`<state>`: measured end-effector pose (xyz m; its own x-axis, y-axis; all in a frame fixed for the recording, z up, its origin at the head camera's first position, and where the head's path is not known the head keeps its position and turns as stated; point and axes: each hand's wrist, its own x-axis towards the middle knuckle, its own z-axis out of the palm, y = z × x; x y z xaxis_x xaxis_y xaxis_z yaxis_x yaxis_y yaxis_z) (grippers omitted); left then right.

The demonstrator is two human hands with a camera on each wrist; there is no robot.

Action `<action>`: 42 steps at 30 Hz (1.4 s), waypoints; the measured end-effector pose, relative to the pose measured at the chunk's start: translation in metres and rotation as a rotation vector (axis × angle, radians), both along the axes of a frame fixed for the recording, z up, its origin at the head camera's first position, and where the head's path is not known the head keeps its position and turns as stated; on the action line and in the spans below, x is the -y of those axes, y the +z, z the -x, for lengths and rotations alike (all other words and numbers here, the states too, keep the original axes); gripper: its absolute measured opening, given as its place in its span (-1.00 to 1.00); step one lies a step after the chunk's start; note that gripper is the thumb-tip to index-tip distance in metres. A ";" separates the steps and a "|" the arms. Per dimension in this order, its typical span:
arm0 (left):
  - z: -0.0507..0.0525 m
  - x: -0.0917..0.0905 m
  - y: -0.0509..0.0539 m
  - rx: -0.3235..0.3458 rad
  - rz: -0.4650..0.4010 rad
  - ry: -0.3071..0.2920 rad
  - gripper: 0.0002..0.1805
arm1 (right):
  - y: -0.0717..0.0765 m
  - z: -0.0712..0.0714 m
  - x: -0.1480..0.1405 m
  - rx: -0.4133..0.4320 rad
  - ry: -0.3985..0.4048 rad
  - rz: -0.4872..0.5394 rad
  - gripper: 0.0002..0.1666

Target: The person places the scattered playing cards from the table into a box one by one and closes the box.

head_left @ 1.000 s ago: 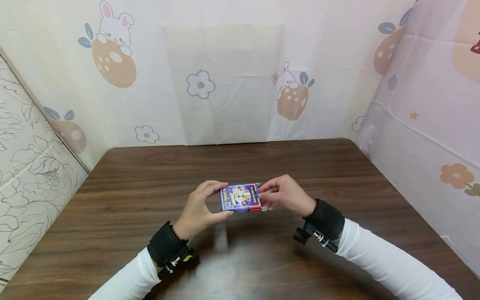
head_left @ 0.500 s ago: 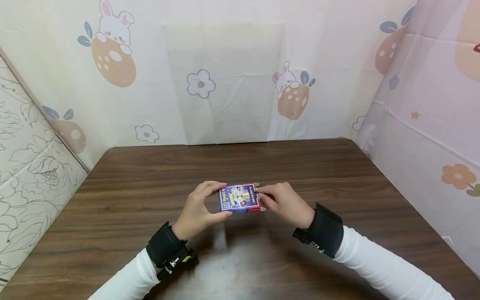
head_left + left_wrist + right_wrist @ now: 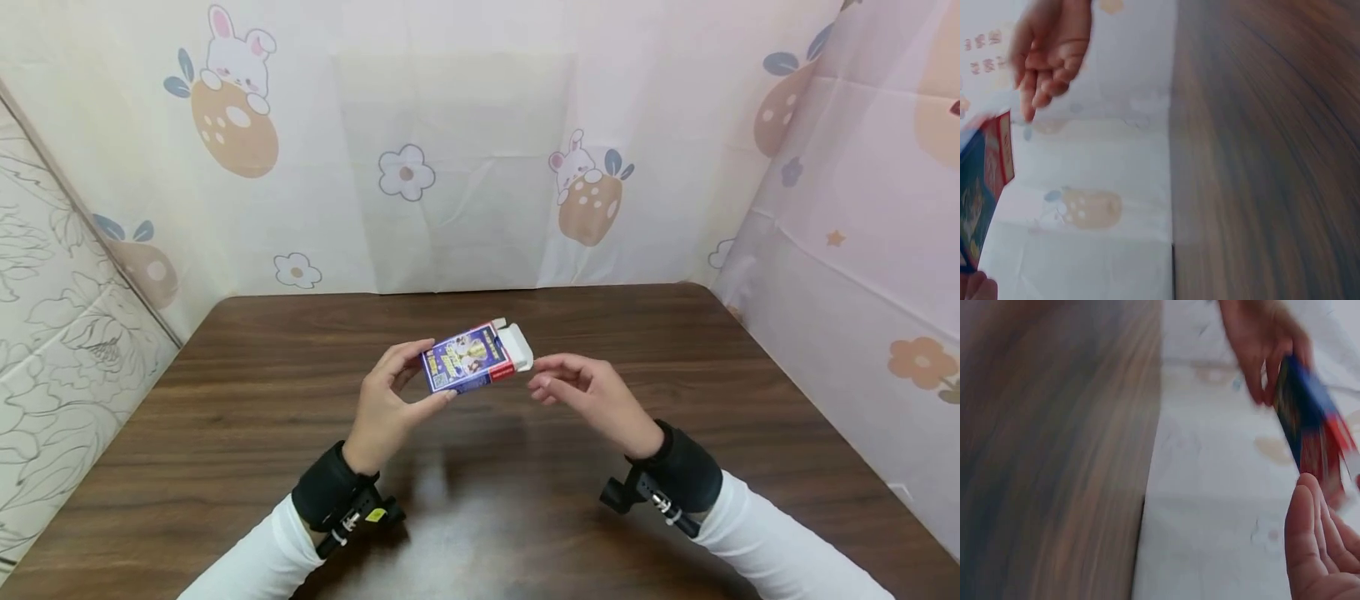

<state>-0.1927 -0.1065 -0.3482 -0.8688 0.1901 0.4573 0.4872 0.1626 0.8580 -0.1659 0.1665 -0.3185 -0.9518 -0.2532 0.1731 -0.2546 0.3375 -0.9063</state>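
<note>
My left hand (image 3: 390, 404) holds a small blue cardboard box (image 3: 467, 358) by its left end, thumb on the near side and fingers on the far side. The box is raised above the table and tilted, its printed face showing a gold trophy. At its red right end a white flap (image 3: 517, 346) stands out, opened. Just right of that flap, my right hand (image 3: 588, 396) has its fingers loosely bent with nothing in them. The right wrist view shows the box (image 3: 1300, 412) blurred, close to the right fingertips (image 3: 1305, 494). What lies inside the box is hidden.
A dark wooden table (image 3: 480, 517) lies under both hands. Behind it hangs a pale curtain (image 3: 480, 167) printed with rabbits and flowers, which continues along the right side. A white panel with line-drawn flowers (image 3: 75, 333) borders the left.
The right hand was at the box's right end and has drawn away to the right. The left hand has raised and tilted the box, and the white flap now shows open.
</note>
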 end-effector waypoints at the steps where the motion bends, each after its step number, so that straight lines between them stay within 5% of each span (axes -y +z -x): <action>1: 0.001 -0.003 0.003 0.030 -0.034 0.005 -0.31 | 0.001 0.000 0.003 0.021 0.028 0.027 -0.61; 6: 0.005 -0.020 0.020 0.119 -0.200 0.003 -0.35 | 0.018 0.003 0.024 -0.013 -0.024 0.215 -0.54; 11: 0.007 -0.037 0.034 0.099 -0.326 -0.054 -0.38 | 0.042 0.008 0.039 -0.116 -0.144 0.350 -0.53; 15: 0.008 -0.047 0.039 0.065 -0.343 -0.107 -0.37 | 0.053 0.009 0.043 -0.165 -0.203 0.373 -0.54; 24: 0.013 -0.057 0.041 -0.044 -0.103 -0.042 -0.15 | 0.063 0.022 0.046 -0.239 -0.214 0.337 -0.58; 31: 0.019 -0.055 0.040 -0.128 0.027 0.016 -0.02 | 0.068 0.028 0.049 -0.197 -0.188 0.267 -0.60; 42: 0.026 -0.048 0.039 -0.177 0.189 0.008 0.18 | 0.063 0.031 0.049 -0.150 -0.188 0.196 -0.64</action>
<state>-0.2189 -0.0587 -0.3093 -0.7802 0.2798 0.5594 0.6251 0.3166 0.7134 -0.1972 0.1178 -0.2557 -0.9390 -0.0234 0.3432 -0.3401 0.2136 -0.9158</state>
